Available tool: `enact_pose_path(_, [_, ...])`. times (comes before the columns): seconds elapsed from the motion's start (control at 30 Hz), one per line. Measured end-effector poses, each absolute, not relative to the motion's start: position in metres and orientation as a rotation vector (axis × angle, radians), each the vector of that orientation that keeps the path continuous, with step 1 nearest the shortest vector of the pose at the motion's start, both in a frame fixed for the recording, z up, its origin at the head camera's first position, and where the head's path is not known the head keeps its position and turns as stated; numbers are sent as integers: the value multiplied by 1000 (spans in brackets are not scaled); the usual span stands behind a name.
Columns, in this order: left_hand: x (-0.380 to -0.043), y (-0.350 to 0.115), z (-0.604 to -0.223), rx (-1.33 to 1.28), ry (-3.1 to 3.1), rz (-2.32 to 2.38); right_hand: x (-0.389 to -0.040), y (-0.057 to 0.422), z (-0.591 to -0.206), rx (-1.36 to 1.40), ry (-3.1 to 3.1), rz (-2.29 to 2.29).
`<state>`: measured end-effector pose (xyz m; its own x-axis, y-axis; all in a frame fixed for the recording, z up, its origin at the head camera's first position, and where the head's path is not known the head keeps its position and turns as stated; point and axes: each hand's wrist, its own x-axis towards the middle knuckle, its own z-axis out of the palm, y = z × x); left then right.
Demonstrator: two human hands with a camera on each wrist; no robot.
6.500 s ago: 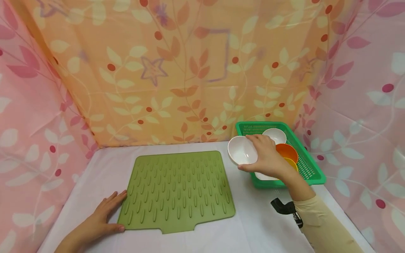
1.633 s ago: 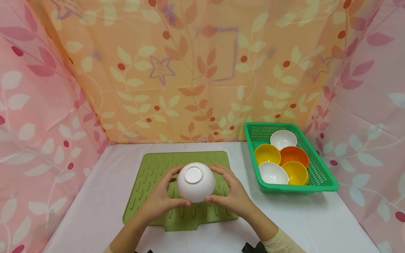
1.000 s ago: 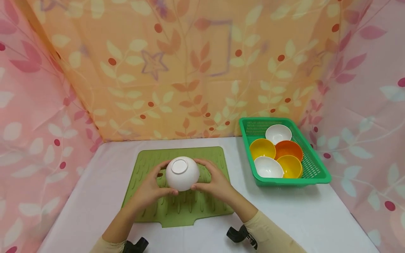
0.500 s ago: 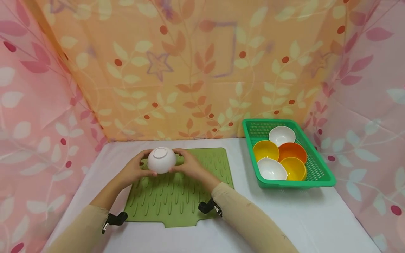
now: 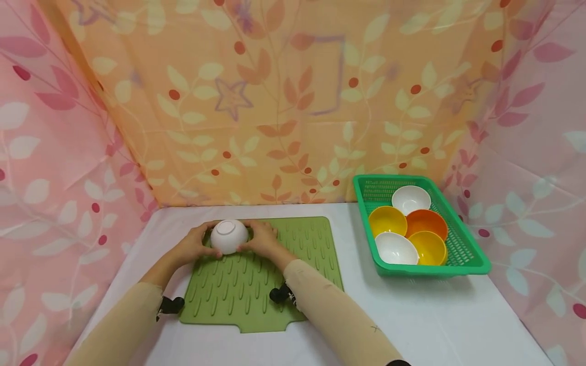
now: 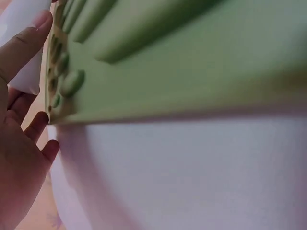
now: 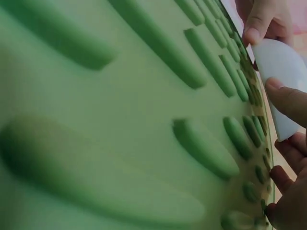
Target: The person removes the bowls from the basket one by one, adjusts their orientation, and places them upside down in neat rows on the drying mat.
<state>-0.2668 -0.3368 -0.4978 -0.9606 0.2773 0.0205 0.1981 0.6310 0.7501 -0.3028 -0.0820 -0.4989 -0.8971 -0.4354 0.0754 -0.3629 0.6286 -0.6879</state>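
A white bowl [image 5: 230, 238] sits upside down, foot ring up, at the far left corner of the green ridged mat [image 5: 256, 284]. My left hand [image 5: 192, 246] grips its left side, thumb in front and fingers behind. From the right, my right hand [image 5: 264, 240] holds the same bowl in a like way. In the right wrist view the bowl [image 7: 280, 81] shows between both hands, its rim close to the mat's ridges. The left wrist view shows the left thumb [image 6: 24, 48] against the white bowl [image 6: 33, 72]; the far fingers are partly hidden.
On the right stands a green basket [image 5: 467, 249] holding white bowls [image 5: 397, 250], yellow bowls [image 5: 428, 248] and an orange bowl [image 5: 428, 224]. A white cloth [image 5: 389, 315] covers the table. Floral curtains [image 5: 274, 127] enclose the back and sides.
Earlier, the right hand lifted the white bowl from the basket while the left touched the mat. Both hands then held it upside down and carried it left, away and down to the mat's far left corner.
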Motion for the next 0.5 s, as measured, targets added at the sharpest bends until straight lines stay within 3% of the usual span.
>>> enact_pose_path(0.5, [-273,-341,-500,299,2936,820,-299,-92,-510,-667,2878,-1009])
